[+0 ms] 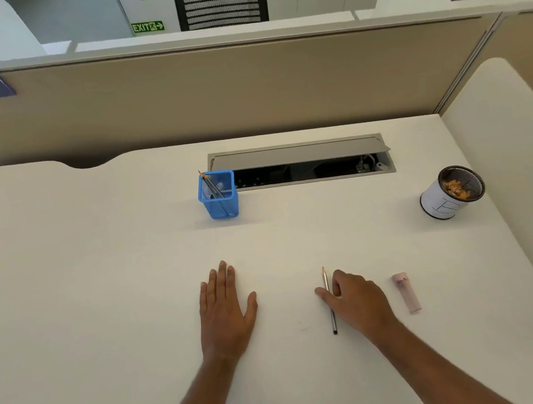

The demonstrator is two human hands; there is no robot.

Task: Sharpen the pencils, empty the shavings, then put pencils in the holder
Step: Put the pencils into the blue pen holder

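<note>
Pencil (pixel 329 299) in right hand (pixel 354 299), mid-desk (pixel 99 296).

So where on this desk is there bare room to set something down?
Bare: the desk left of the left hand and blue holder, and between holder and shavings cup. Crowded: right hand pinching pencil beside the sharpener.

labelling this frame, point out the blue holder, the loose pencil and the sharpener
blue holder (pixel 220 205), head view, front mesh wall
loose pencil (pixel 332 316), head view, lower shaft below the thumb
sharpener (pixel 407 291), head view, middle of its pink body
</note>
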